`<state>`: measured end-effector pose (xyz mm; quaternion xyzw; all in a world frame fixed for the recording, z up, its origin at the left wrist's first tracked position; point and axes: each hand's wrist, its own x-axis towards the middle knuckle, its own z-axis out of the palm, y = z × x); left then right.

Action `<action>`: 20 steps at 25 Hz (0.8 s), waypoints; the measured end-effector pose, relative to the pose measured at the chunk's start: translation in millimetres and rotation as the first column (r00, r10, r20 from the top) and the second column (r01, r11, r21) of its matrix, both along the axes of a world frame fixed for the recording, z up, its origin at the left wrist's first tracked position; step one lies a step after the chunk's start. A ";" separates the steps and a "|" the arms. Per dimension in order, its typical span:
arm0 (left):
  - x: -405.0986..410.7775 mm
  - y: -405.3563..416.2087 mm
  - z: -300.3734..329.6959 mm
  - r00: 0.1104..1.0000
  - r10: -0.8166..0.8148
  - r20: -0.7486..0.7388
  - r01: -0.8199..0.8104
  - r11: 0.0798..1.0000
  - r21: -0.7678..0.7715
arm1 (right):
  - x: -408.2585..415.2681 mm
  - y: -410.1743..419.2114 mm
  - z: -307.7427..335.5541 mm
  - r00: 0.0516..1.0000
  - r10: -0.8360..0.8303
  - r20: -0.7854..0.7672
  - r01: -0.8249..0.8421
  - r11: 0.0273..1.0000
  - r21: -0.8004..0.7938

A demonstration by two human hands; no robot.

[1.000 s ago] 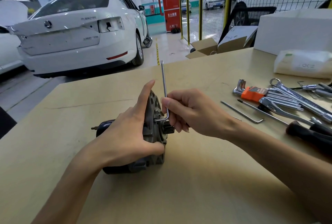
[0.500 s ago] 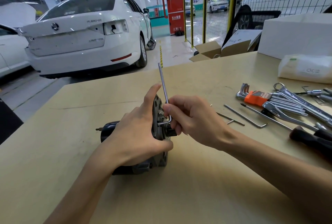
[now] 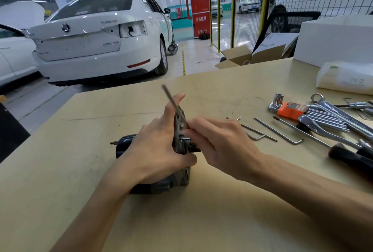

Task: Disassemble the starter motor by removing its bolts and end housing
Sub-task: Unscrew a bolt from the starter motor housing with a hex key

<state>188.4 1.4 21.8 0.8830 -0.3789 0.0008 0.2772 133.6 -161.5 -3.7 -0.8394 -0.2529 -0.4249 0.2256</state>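
The starter motor (image 3: 125,146) lies on its side on the tan table (image 3: 201,221), its black body to the left and its grey end housing (image 3: 184,177) to the right. My left hand (image 3: 157,146) grips the housing from the left, thumb underneath and index finger raised along its rim. My right hand (image 3: 220,142) pinches the bend of an L-shaped hex key (image 3: 172,103), whose short end sits at the housing face. The key's long arm leans up and to the left, blurred. The bolt head is hidden by my fingers.
Loose hex keys (image 3: 282,132) lie right of my right hand. Farther right are an orange-holdered hex key set (image 3: 290,110), spanners (image 3: 343,118) and black-handled tools (image 3: 351,156). A white bag (image 3: 343,78) and a white box (image 3: 335,39) stand at the back right.
The hex key's long arm has swung from near upright to leaning left, turned by my right hand. My left hand keeps its grip on the housing.
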 end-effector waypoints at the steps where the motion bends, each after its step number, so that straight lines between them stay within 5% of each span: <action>1: 0.7 1.0 -0.5 1.000 -0.008 -0.012 0.008 1.000 -0.001 | -0.1 -0.5 1.0 0.999 0.003 0.042 0.001 0.995 -0.096; 3: 3.4 4.3 -1.1 0.999 -0.018 -0.044 0.017 1.000 -0.017 | 1.7 -2.8 4.3 0.999 0.038 0.006 -0.037 0.984 -0.175; 8: 9.4 12.8 0.9 0.986 -0.030 -0.161 0.009 0.992 -0.124 | -5.7 -53.3 36.4 0.829 0.236 -0.508 -0.151 0.967 0.204; 12: 7.0 12.1 1.2 0.982 -0.036 -0.186 0.010 0.990 -0.139 | -16.4 -92.8 48.9 0.652 0.099 -0.751 -0.087 0.995 0.055; 20: 6.7 11.9 1.7 0.989 -0.013 -0.150 -0.004 0.994 -0.109 | -15.3 -86.7 45.2 0.634 0.008 -0.774 -0.094 0.993 -0.067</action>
